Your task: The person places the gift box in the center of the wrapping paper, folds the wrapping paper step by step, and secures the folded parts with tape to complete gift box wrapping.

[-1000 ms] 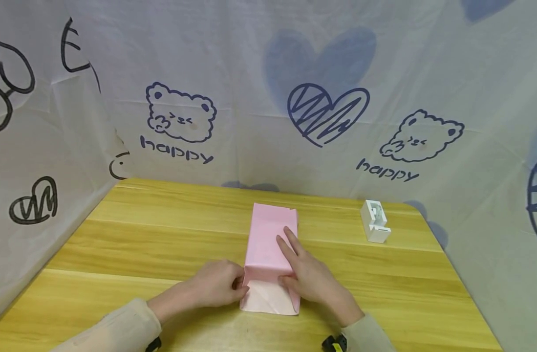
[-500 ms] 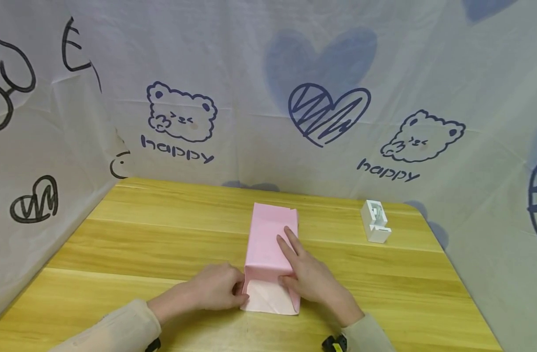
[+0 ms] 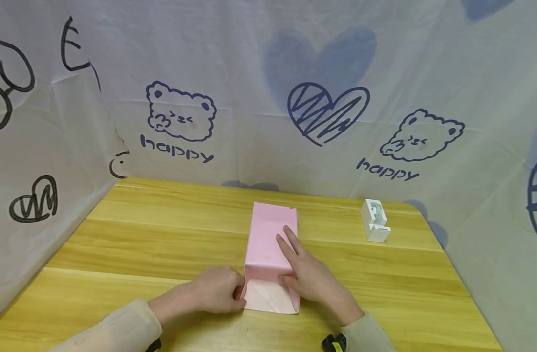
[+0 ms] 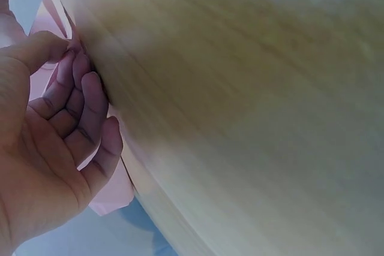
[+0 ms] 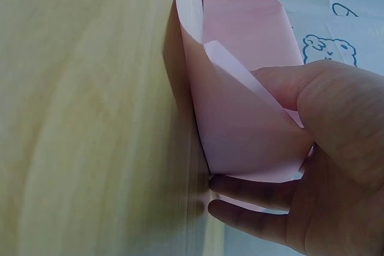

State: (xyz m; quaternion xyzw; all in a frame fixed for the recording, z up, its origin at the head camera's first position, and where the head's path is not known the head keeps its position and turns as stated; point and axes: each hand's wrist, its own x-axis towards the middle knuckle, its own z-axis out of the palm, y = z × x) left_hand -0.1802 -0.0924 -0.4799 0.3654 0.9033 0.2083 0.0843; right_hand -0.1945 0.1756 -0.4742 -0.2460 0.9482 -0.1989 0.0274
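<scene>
A box wrapped in pink paper (image 3: 268,239) lies lengthwise on the table, its near end toward me. From that end a pale paper flap (image 3: 269,296) spreads down onto the wood. My left hand (image 3: 217,289) pinches the left fold of the end paper between thumb and forefinger; in the left wrist view its other fingers curl loosely below the pinch. My right hand (image 3: 310,276) rests on the box's right side, two straight fingers on top and the thumb at the near end. The right wrist view shows the folded side paper (image 5: 246,124) between thumb and lower fingers.
A white tape dispenser (image 3: 375,222) stands at the back right of the wooden table (image 3: 162,220). Behind and beside the table hangs a pale cloth (image 3: 250,127) printed with bears and hearts.
My left hand has shifted slightly down and left, its thumb tip leaving the pale flap's face for the left fold. The right hand and the box have stayed put.
</scene>
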